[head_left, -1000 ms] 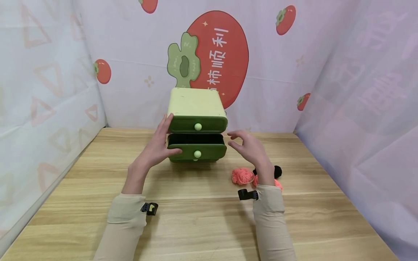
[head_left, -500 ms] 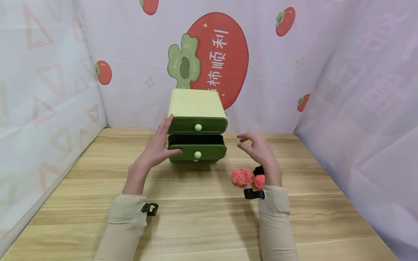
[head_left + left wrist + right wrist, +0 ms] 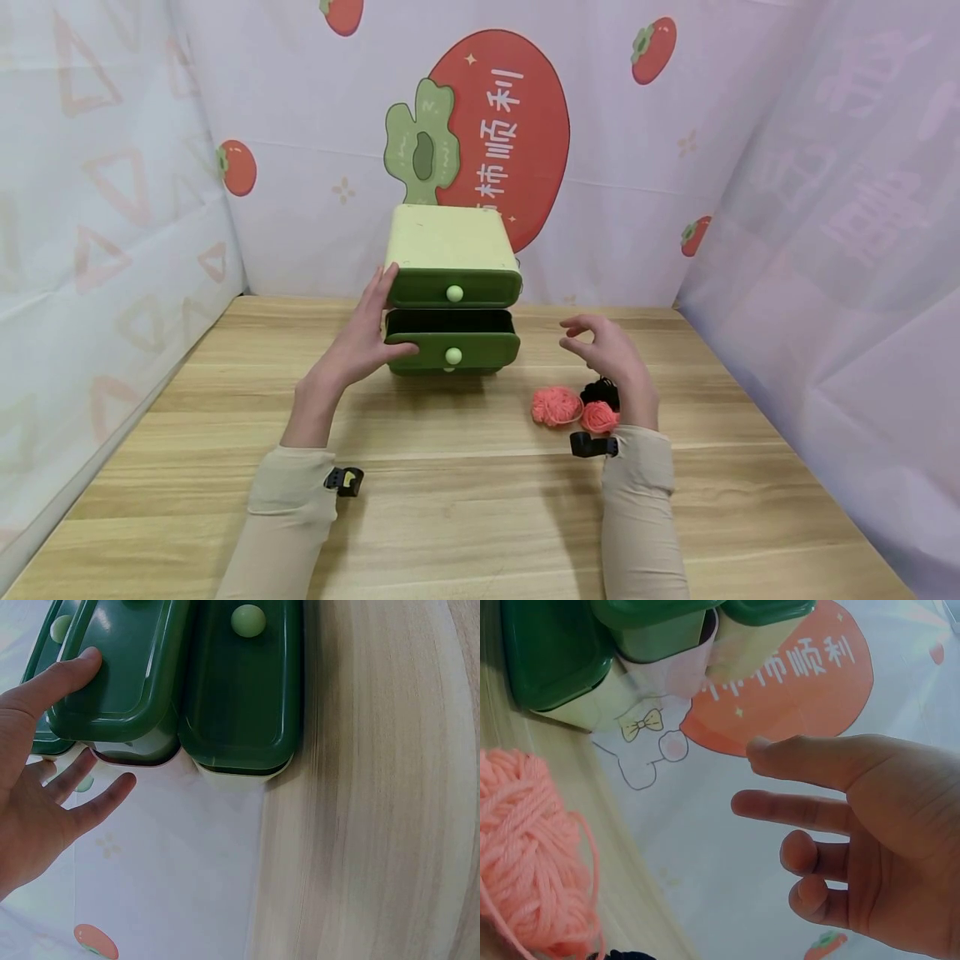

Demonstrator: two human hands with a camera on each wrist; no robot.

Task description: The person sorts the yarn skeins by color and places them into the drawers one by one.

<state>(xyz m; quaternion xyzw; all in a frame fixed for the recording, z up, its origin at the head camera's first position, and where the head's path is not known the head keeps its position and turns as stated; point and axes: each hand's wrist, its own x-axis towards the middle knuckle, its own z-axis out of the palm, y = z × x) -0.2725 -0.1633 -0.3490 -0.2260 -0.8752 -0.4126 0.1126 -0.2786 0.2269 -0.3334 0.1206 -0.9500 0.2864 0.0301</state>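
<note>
A small cream cabinet (image 3: 450, 236) with green drawers stands at the back of the table. Its middle drawer (image 3: 420, 350) is pulled out, and the drawer's dark inside shows from above. My left hand (image 3: 358, 337) rests at the cabinet's left side, fingers spread, with the thumb (image 3: 67, 679) lying on the front of the middle drawer. My right hand (image 3: 607, 346) hovers in the air to the right of the cabinet, holding nothing, its fingers loosely bent. Below it lie a coral yarn ball (image 3: 557, 406), a smaller coral yarn ball (image 3: 599, 417) and a black yarn ball (image 3: 600, 392).
The wooden table (image 3: 450, 500) reaches back to a printed cloth (image 3: 315, 100) with red persimmons, and cloth walls stand on both sides. A black wrist camera (image 3: 588, 444) sticks out from the right sleeve, another camera (image 3: 345, 480) from the left.
My right hand has drawn away from the cabinet, to the right and slightly down, uncovering more of the yarn balls. The left hand and the drawer have stayed in place.
</note>
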